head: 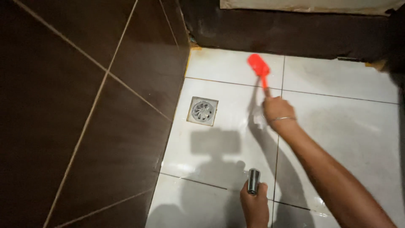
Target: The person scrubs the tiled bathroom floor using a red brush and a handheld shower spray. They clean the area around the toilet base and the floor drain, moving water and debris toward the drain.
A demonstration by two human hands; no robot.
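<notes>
Head view. Your right hand (277, 109) is extended over the white floor tiles (346, 131), fingers closed around the handle of a red brush (260, 69). Only the back of the hand and a thin metal bangle (282, 119) at the wrist are visible; the fingertips are hidden beneath the hand. The brush's long axis runs from your hand up and slightly left in the frame, head pointing away from you toward the dark wall base (295, 36). The head sits on or just above the tile near a grout line; contact cannot be confirmed.

Your left hand (254, 207) is at the lower edge of the frame, fingers wrapped around a chrome spray nozzle (253, 180). The nozzle's axis is roughly vertical in the frame, its tip pointing away from you.

A square metal floor drain (203, 111) lies left of the brush, just beside the dark tiled wall (84, 109).
</notes>
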